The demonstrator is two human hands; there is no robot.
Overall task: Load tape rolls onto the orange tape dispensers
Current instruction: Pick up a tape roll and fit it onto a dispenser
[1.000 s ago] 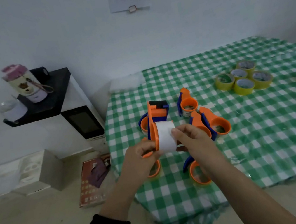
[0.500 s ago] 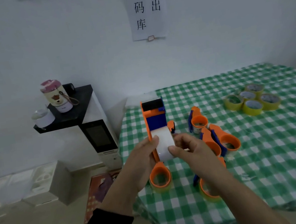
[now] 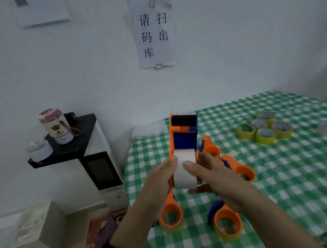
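At frame centre, left hand [image 3: 160,180] grips the dispenser [image 3: 184,139] upright while right hand [image 3: 206,172] pinches the white roll [image 3: 185,169], likely seating it.

A dispenser [image 3: 184,139] stands upright above the desk's [image 3: 297,188] near left corner, with a roll [image 3: 184,172] at its lower end. The left hand [image 3: 161,184] is on its left and the right hand [image 3: 211,172] on its right. Other dispensers [image 3: 227,221] lie on the desk beneath and behind the hands. A cluster of rolls [image 3: 264,134] sits farther right, towards the back. An appliance [image 3: 101,172] stands left of the desk, with a jug [image 3: 57,125] on top.
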